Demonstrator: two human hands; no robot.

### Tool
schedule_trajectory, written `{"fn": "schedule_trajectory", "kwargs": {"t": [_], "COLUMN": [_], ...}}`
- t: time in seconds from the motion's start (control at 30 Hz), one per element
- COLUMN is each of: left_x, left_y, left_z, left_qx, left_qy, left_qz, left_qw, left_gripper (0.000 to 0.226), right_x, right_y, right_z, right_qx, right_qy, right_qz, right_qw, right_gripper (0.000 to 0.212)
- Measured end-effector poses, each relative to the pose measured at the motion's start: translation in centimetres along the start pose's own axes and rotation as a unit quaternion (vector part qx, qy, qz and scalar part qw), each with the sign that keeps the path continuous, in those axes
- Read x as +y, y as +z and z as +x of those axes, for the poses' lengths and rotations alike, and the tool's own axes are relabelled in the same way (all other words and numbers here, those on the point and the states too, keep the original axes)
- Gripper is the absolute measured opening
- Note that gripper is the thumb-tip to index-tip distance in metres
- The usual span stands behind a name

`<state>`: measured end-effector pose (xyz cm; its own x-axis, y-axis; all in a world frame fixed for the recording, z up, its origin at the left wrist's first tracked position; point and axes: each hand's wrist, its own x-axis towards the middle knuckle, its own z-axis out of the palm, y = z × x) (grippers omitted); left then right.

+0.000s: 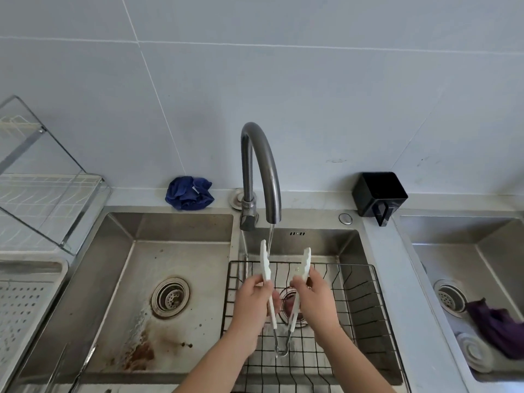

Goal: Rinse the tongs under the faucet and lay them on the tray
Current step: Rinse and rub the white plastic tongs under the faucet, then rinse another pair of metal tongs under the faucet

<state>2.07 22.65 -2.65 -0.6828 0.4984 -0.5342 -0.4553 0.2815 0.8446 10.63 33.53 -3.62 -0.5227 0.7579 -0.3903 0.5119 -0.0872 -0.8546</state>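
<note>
Rinsing white-tipped tongs (pixel 283 293) under the faucet (pixel 259 168).
Left hand (pixel 252 303) and right hand (pixel 314 299) each grip one arm, spread wide, above the wire basket (pixel 354 302) in the sink.

Single head-mounted wide-angle view, looking forward and steeply down from above the near edge of a steel sink (pixel 181 222). The camera faces the tiled back wall (pixel 312 80), which fills the upper half of the frame; straight grout lines bow toward the edges. The faucet (pixel 259 165) stands near the frame's centre, close to the lens. Both forearms enter from the bottom edge. A perforated tray (pixel 25 302) is cut by the left border, and a second basin (pixel 482 265) by the right. No other view is provided.
</note>
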Motion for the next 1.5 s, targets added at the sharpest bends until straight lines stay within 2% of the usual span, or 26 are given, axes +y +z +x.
{"fn": "schedule_trajectory", "kwargs": {"t": [0.03, 0.07, 0.1, 0.13, 0.17, 0.2, 0.23, 0.3, 0.43, 0.57, 0.73, 0.87, 1.0, 1.1, 1.17, 1.27, 1.37, 1.43, 1.5], "left_x": [-0.5, -1.1, -1.8, -2.5, -3.3, -4.0, -4.7, -6.1, -8.1, -9.1, -9.3, -9.3, -8.6, -7.4, -6.8, -6.1, -6.6, -7.2, -7.7], "left_y": [-0.4, -1.2, -2.2, -3.3, -4.4, -5.3, -5.8, -6.4, -7.2, -8.0, -7.9, -7.9, -8.8, -11.5, -14.3, -19.6, -24.4, -26.5, -27.6], "left_z": [0.1, 0.2, 0.2, 0.2, 0.2, 0.3, 0.3, 0.2, -0.2, -0.2, -0.3, -0.6, -2.0, -3.2, -4.1, -5.6, -6.9, -7.6, -8.0], "left_qx": [-0.002, 0.008, 0.033, 0.051, 0.049, 0.030, 0.006, -0.032, -0.038, -0.050, -0.039, -0.030, 0.015, 0.092, 0.148, 0.232, 0.300, 0.320, 0.316], "left_qy": [0.029, 0.078, 0.142, 0.208, 0.257, 0.282, 0.292, 0.297, 0.286, 0.281, 0.283, 0.285, 0.293, 0.284, 0.278, 0.263, 0.217, 0.155, 0.095], "left_qz": [0.071, 0.184, 0.323, 0.447, 0.535, 0.593, 0.630, 0.658, 0.684, 0.719, 0.723, 0.711, 0.665, 0.610, 0.582, 0.576, 0.599, 0.619, 0.630], "left_qw": [0.997, 0.980, 0.935, 0.868, 0.803, 0.753, 0.720, 0.691, 0.671, 0.634, 0.630, 0.642, 0.687, 0.734, 0.750, 0.738, 0.710, 0.701, 0.703], "left_gripper": [0.019, 0.024, 0.028, 0.032, 0.038, 0.044, 0.051, 0.061, 0.064, 0.059, 0.054, 0.054, 0.049, 0.044, 0.044, 0.044, 0.039, 0.041, 0.046], "right_x": [0.4, 0.9, 1.5, 2.2, 3.0, 3.8, 4.5, 5.4, 6.1, 7.0, 8.6, 9.2, 9.9, 10.2, 10.4, 10.5, 9.9, 9.4, 9.0], "right_y": [-0.5, -0.9, -1.4, -1.8, -2.0, -2.1, -2.2, -2.0, -1.3, -0.9, 1.2, 3.1, 3.8, 3.7, 3.7, 3.8, 3.0, 2.4, 2.1], "right_z": [0.1, 0.3, 0.4, 0.6, 0.7, 0.9, 1.1, 1.4, 1.3, -0.2, -3.1, -3.9, -4.2, -4.0, -3.9, -3.6, -2.6, -2.1, -1.8], "right_qx": [0.007, 0.009, 0.006, -0.003, -0.014, -0.027, -0.037, -0.041, -0.029, 0.016, -0.024, -0.047, -0.067, -0.068, -0.072, -0.060, -0.021, -0.039, -0.062], "right_qy": [0.011, 0.016, 0.017, 0.019, 0.024, 0.036, 0.052, 0.082, 0.113, 0.034, -0.072, -0.109, -0.116, -0.112, -0.116, -0.132, -0.137, -0.141, -0.149], "right_qz": [-0.008, -0.030, -0.063, -0.100, -0.129, -0.144, -0.149, -0.144, -0.102, -0.246, -0.290, -0.322, -0.340, -0.338, -0.346, -0.386, -0.461, -0.523, -0.559], "right_qw": [1.000, 0.999, 0.998, 0.995, 0.991, 0.989, 0.987, 0.985, 0.988, 0.968, 0.954, 0.939, 0.931, 0.932, 0.928, 0.911, 0.877, 0.840, 0.813], "right_gripper": [0.013, 0.012, 0.011, 0.009, 0.009, 0.009, 0.012, 0.024, 0.047, 0.044, 0.028, 0.026, 0.026, 0.024, 0.023, 0.022, 0.040, 0.045, 0.036]}}
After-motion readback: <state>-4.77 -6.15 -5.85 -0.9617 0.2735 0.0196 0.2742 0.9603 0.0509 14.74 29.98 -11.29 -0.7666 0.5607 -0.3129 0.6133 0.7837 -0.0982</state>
